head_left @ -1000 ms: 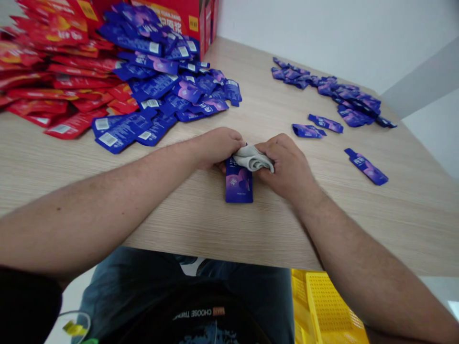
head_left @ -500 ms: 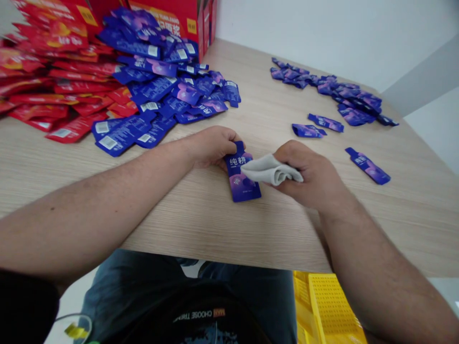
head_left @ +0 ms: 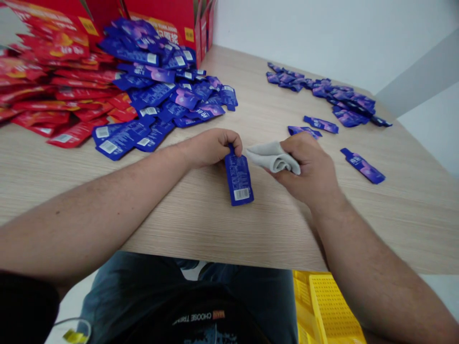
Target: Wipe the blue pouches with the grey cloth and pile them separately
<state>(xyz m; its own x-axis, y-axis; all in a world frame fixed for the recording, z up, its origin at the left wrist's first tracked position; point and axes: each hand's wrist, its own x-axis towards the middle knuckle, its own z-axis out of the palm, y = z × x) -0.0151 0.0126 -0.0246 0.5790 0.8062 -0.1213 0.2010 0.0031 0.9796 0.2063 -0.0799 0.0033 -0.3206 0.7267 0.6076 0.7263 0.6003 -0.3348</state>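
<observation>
The left hand (head_left: 211, 148) pinches the spout (head_left: 231, 151) of a light, slippery blue pouch (head_left: 239, 181) lying on the worktop (head_left: 179, 224), easiest held there, while the right hand (head_left: 304, 167) closes around a soft grey cloth (head_left: 272, 157).

A barcode (head_left: 241, 194) marks the blue sachet (head_left: 238, 174); the dark T-shirt (head_left: 201, 317) reads "CHOOSE".

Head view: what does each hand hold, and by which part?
Left hand: a blue sachet, by its narrow spout. Right hand: a grey cloth, by one end.
</observation>
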